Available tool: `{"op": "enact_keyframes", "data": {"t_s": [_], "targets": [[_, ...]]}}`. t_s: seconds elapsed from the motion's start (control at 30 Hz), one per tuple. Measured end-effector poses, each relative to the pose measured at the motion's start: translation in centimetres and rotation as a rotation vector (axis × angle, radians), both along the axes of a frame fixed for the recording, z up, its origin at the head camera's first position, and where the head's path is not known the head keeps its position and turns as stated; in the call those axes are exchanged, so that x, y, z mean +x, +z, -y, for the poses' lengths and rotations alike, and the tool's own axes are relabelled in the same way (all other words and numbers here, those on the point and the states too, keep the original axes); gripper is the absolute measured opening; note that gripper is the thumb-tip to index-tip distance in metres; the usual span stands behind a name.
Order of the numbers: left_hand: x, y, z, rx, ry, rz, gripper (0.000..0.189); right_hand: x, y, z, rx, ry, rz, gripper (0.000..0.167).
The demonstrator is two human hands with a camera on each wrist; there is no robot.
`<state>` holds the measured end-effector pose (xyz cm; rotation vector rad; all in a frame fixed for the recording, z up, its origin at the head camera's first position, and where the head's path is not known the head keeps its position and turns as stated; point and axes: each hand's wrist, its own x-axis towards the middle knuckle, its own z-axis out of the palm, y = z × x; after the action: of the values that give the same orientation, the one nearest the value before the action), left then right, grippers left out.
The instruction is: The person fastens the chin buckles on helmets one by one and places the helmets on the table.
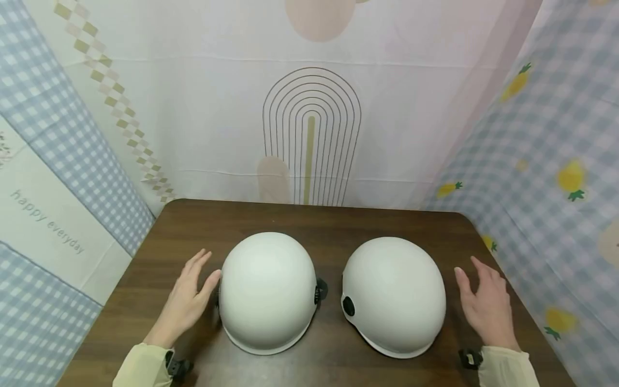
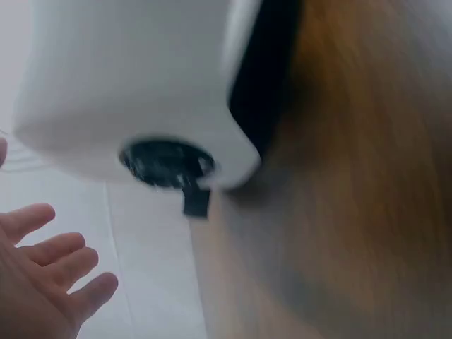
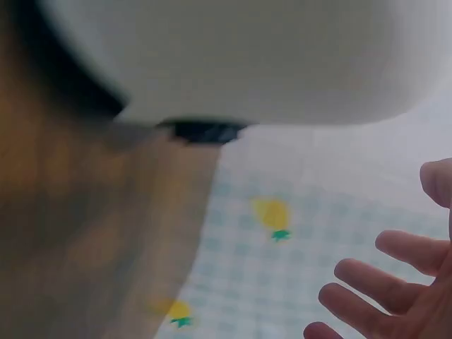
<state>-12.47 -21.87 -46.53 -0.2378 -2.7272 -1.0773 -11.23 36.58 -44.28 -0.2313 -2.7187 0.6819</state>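
Two white helmets sit side by side on the brown wooden table (image 1: 309, 371), domes up. My left hand (image 1: 186, 295) is at the outer side of the left helmet (image 1: 268, 293), fingers extended and thumb tip right at the shell in the head view. To the right of the right helmet (image 1: 394, 295), my right hand (image 1: 486, 303) hovers with fingers spread and a gap to the shell. Neither hand grips anything. A black round fitting (image 2: 162, 161) shows on the left helmet's side in the left wrist view. The right wrist view shows another dark fitting (image 3: 205, 131) under the right helmet's shell.
A white cloth (image 1: 217, 123) with an arch print hangs behind the table. Blue checked cloths hang at both sides, the right one (image 1: 541, 215) printed with yellow fruit. A narrow strip of table separates the two helmets. Dark devices (image 1: 178, 366) are strapped to both wrists.
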Motion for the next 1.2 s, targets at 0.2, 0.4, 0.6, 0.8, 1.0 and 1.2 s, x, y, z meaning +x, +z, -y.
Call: {"op": "enact_keyframes", "data": {"t_s": [0.2,0.4,0.6,0.8,1.0,1.2], "targets": [[0.1,0.8,-1.5,0.111,-0.046,-0.007,0.060,-0.1,1.7,3.7,-0.124,-0.001,-0.137,0.057],[-0.3,1.5,-2.8,0.127,-0.044,-0.042,0.064,-0.3,2.5,8.5,-0.213,0.074,-0.390,0.049],[-0.3,1.8,-3.2,0.096,-0.022,-0.063,0.065,0.0,3.2,13.2,-0.262,0.194,-0.551,0.049],[-0.2,2.0,-3.3,0.075,-0.008,-0.099,0.067,0.1,3.2,18.5,-0.302,0.400,-0.581,0.053],[-0.6,1.8,-4.5,0.039,-0.038,-0.101,0.070,0.3,2.3,22.7,-0.430,0.481,-0.321,0.062],[-1.3,1.5,-6.3,0.008,-0.071,-0.122,0.069,-0.4,0.6,25.4,-0.491,0.508,-0.119,0.068]]}}
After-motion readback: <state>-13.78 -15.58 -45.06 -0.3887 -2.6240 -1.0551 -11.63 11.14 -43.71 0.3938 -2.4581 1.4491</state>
